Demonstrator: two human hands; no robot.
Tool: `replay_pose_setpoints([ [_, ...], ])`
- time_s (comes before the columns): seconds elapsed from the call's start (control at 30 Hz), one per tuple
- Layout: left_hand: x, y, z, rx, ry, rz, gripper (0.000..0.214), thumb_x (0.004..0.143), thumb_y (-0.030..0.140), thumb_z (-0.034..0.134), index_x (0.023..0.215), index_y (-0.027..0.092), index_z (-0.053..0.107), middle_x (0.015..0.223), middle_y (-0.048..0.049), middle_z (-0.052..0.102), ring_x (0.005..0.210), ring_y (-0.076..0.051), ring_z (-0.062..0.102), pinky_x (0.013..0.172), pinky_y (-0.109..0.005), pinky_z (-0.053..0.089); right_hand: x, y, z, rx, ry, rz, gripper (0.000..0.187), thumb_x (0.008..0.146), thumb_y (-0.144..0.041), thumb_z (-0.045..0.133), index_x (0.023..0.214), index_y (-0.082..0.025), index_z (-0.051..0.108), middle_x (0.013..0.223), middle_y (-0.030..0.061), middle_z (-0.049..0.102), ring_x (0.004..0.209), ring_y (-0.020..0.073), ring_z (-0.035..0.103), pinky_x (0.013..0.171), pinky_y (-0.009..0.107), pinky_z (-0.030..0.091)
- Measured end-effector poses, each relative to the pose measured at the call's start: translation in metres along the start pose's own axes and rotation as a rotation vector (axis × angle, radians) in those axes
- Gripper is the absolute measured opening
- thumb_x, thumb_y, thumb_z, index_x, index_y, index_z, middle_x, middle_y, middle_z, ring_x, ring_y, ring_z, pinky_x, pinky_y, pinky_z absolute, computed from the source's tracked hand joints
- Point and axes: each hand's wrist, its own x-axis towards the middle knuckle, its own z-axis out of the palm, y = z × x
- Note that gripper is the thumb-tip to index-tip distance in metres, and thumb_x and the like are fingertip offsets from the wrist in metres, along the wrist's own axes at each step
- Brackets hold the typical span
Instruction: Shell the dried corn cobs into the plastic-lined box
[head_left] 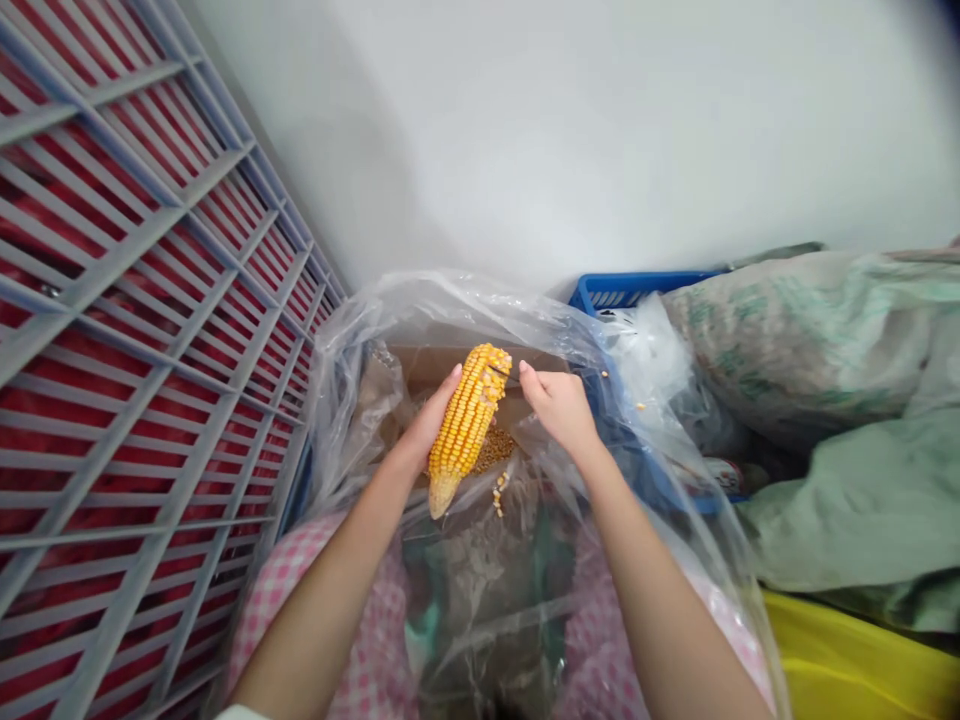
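My left hand (431, 425) is closed around an ear of corn (466, 415), tilted with its pale narrow tip toward me. Part of the cob near its upper right end has lost kernels. In my right hand (559, 400), closed in a pinch, is a thin dark metal tool (504, 374) whose tip touches that bared part; its handle is hidden in the fist. Below the ear, loose corn kernels (495, 450) lie in a cardboard box (427, 368) lined with a clear plastic bag (337, 400). A few more kernels (499, 492) sit on the near fold of the plastic.
A grey slatted plastic crate (180, 300) with red behind its slats rises on the left. A white wall (600, 130) stands behind. On the right are a blue basket (645, 285), a stuffed woven sack (810, 340), green cloth (862, 500) and something yellow (855, 660).
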Motion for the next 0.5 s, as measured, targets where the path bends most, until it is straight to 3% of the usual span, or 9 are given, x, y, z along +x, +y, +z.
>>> replay_pose_setpoints([
  [0.1,0.0,-0.001,0.0,-0.025,0.059,0.108,0.046,0.073,0.057,0.046,0.093,0.017,0.059,0.071,-0.0055,0.065,0.062,-0.015,0.059,0.053,-0.023,0.045,-0.003,0.001,-0.016,-0.01,0.055,0.057,0.057,0.086,-0.042,0.029,0.043,-0.014,0.051,0.041,-0.0007,0.043,0.042,0.0067,0.032,0.048,0.022,0.02],
  [0.23,0.009,-0.01,-0.003,-0.044,0.058,0.098,0.05,0.071,0.06,0.047,0.096,0.018,0.056,0.075,-0.0061,0.064,0.063,-0.016,0.06,0.052,-0.025,0.045,-0.004,-0.002,-0.02,-0.055,0.114,0.161,0.057,0.087,-0.042,0.026,0.044,-0.015,0.052,0.042,0.0009,0.047,0.041,0.0074,0.032,0.05,0.023,0.021],
  [0.4,0.015,-0.018,-0.002,0.063,0.157,0.232,0.046,0.068,0.057,0.053,0.093,0.018,0.053,0.086,-0.005,0.062,0.072,-0.014,0.058,0.059,-0.023,0.044,-0.004,-0.009,-0.011,-0.117,0.032,0.176,0.056,0.087,-0.042,0.026,0.052,-0.016,0.061,0.05,0.0046,0.058,0.045,0.0103,0.044,0.051,0.025,0.022],
  [0.5,0.015,-0.019,0.002,0.134,0.151,0.263,0.046,0.069,0.054,0.055,0.096,0.017,0.054,0.091,-0.0056,0.061,0.077,-0.014,0.057,0.063,-0.022,0.042,-0.003,-0.014,-0.006,-0.172,-0.025,0.2,0.054,0.086,-0.041,0.026,0.06,-0.017,0.066,0.059,0.0078,0.064,0.053,0.0141,0.054,0.052,0.025,0.024],
])
